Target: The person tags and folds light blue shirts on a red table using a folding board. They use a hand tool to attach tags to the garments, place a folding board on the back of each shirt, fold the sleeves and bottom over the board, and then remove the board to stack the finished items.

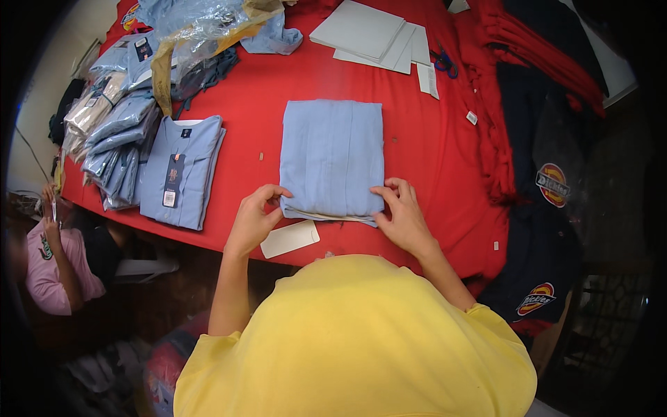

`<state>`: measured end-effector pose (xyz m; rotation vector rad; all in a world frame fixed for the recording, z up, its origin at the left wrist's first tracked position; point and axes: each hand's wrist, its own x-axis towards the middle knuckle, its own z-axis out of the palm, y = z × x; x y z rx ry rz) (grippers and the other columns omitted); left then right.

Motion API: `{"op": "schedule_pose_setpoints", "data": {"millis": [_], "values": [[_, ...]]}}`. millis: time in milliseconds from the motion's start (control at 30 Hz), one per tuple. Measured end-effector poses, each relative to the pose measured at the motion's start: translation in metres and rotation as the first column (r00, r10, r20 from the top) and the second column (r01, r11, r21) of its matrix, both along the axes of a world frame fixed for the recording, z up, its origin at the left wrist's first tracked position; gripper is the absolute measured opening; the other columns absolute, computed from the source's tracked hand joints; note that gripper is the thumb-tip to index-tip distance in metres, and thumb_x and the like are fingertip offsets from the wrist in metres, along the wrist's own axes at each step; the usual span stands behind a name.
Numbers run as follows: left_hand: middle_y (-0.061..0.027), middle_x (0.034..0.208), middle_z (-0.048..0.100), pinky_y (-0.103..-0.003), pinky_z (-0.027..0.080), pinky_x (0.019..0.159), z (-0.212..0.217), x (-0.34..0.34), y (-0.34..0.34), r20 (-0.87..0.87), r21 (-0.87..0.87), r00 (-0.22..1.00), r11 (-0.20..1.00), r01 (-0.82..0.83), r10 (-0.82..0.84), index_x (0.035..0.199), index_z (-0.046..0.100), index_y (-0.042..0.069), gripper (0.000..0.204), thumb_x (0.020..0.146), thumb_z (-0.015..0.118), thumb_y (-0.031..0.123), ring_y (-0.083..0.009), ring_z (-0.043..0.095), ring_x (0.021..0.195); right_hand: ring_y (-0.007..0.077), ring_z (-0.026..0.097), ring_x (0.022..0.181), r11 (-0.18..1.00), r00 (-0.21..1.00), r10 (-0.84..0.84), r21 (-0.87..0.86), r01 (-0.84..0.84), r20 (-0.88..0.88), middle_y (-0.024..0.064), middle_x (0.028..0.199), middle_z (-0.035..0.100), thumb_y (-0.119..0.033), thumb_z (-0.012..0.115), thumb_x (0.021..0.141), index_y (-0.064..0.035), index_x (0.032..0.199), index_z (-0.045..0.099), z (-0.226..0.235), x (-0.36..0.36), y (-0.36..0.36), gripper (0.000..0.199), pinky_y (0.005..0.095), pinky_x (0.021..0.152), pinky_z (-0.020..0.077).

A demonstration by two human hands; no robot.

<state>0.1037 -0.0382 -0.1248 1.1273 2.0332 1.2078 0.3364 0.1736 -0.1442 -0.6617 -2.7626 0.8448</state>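
In front of me a light blue folded shirt (332, 156) lies flat as a neat rectangle on the red cloth. My left hand (258, 214) grips its near left corner between thumb and fingers. At the near right corner my right hand (404, 217) pinches the edge in the same way. A pale layer peeks out along the shirt's near edge. Beside my left hand, close to the table's edge, is a white card (290, 239) with rounded corners. To the left sits a small stack of folded blue shirts (182, 174), the top one bearing a dark hang tag (172, 174).
Bagged folded garments (118, 149) crowd the far left, below crumpled clear plastic (201, 31). White boards (361, 31) and blue scissors (445, 63) lie at the back. Dark garments with patches (542, 229) hang along the right. A person in pink (66, 267) sits at left.
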Motion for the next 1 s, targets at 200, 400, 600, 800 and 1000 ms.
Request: {"op": "schedule_pose_setpoints", "data": {"millis": [200,400,600,800,1000], "values": [[-0.0131,0.098,0.061,-0.032,0.048,0.085,0.03,0.0,0.04,-0.35,0.354,0.921,0.935,-0.038,0.17,0.092,0.063,0.001,0.022,0.073,0.061,-0.01,-0.0271,0.061,0.089,0.0339,0.045,0.124,0.962,0.967,0.036,0.272,0.035,-0.253,0.0115,0.125,0.054,-0.005,0.069,0.069,-0.0079,0.119,0.059,-0.007,0.003,-0.013,0.051,0.0497,0.104,0.0319],[-0.013,0.115,0.063,-0.03,0.045,0.093,0.092,-0.023,0.057,-0.118,0.674,0.991,0.738,0.029,0.069,0.104,0.056,0.0,0.025,0.081,0.056,-0.012,-0.0187,0.06,0.107,0.0278,0.064,0.097,1.0,0.769,-0.014,-0.027,-0.004,-0.639,0.0133,0.099,0.066,0.014,0.048,0.071,-0.0016,0.107,0.065,0.108,-0.019,0.04,0.043,0.0363,0.087,0.0498],[-0.0031,0.097,0.061,-0.022,0.044,0.076,0.118,-0.059,0.064,0.097,0.494,0.995,0.868,-0.046,-0.003,0.114,0.059,0.0,0.03,0.086,0.056,-0.008,-0.0076,0.055,0.084,0.015,0.062,0.093,0.9,0.864,0.009,-0.372,-0.226,-0.504,0.0061,0.099,0.067,0.013,0.048,0.077,-0.0002,0.11,0.064,0.148,-0.07,0.079,0.039,0.028,0.085,0.0495],[-0.0026,0.081,0.062,-0.023,0.044,0.067,-0.012,-0.129,0.104,0.108,0.071,0.994,0.997,-0.022,0.015,0.101,0.067,0.0,0.016,0.086,0.062,0.0,-0.0087,0.055,0.073,0.0103,0.058,0.08,0.851,0.986,0.053,-0.509,-0.128,-0.158,0.0036,0.091,0.065,0.001,0.058,0.086,0.0001,0.108,0.066,0.013,-0.139,0.13,0.023,0.025,0.072,0.0481],[-0.0041,0.077,0.063,-0.026,0.043,0.056,-0.069,-0.156,0.104,0.308,-0.026,0.948,0.997,-0.07,0.074,0.1,0.065,-0.002,0.016,0.09,0.062,0.011,-0.0099,0.053,0.062,0.0108,0.059,0.078,0.842,0.996,0.064,-0.534,-0.084,-0.057,0.0039,0.085,0.065,0.0,0.056,0.087,0.0006,0.105,0.068,-0.016,-0.158,0.131,0.021,0.0249,0.072,0.0477]]}}
